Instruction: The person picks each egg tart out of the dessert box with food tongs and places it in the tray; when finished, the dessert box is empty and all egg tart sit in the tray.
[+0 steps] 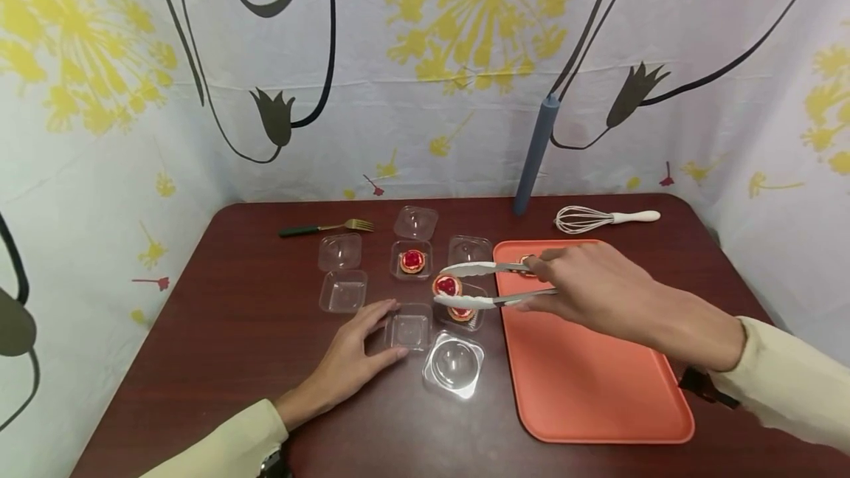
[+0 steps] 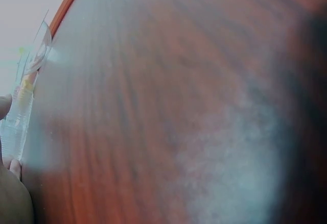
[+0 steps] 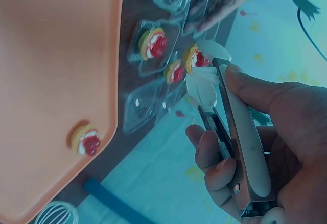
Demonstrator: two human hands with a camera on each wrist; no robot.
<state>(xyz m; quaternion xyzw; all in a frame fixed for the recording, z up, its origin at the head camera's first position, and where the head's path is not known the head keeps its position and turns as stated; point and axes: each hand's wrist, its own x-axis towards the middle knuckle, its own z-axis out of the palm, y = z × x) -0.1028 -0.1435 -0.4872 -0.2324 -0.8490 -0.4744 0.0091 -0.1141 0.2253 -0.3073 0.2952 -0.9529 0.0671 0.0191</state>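
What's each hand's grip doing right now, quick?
Left hand: open, thumb and fingers at the edges of a clear container.
Right hand: closed around the tongs, a red-topped tart between their tips.

There are four tarts (image 1: 412, 262), apparently four containers (image 1: 343, 293), and one each of tray (image 1: 591, 382), tongs (image 1: 474, 269), fork (image 1: 325, 228), whisk (image 1: 617, 217), rod (image 1: 536, 155).

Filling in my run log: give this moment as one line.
right grip: holds tongs gripping fruit tart; left grip: at clear plastic container; orange tray: another tart
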